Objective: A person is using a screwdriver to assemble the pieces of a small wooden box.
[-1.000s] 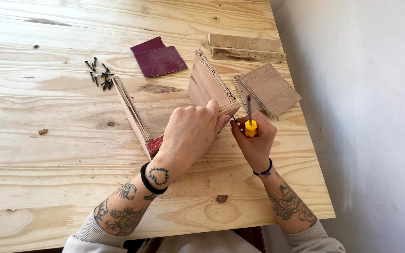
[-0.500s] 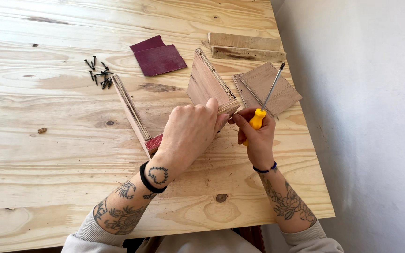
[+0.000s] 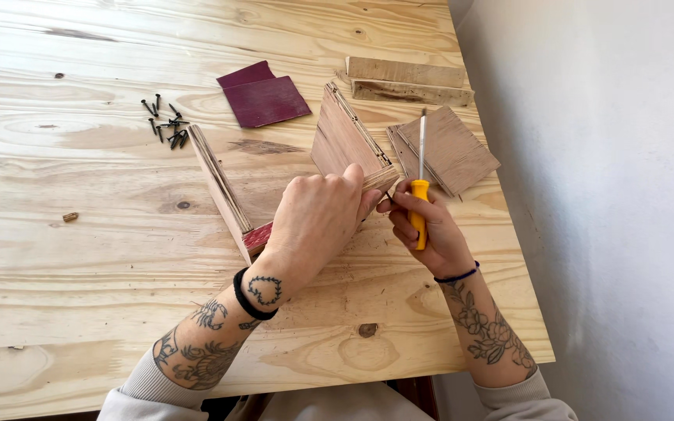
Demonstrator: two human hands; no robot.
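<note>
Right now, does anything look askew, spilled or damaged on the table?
Nothing is broken. The screws lie in a loose scattered heap at upper left, and the wood offcuts beside the screwdriver are stacked crookedly near the table's edge.

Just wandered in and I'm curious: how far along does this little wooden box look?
Done: two side boards stand upright on a base, forming an open frame. In hand: the left hand steadies the front corner while the right hand holds a yellow-handled screwdriver, its tip pointing away from the joint. Left: loose wood panels, two strips and a pile of dark screws lie unused.
</note>
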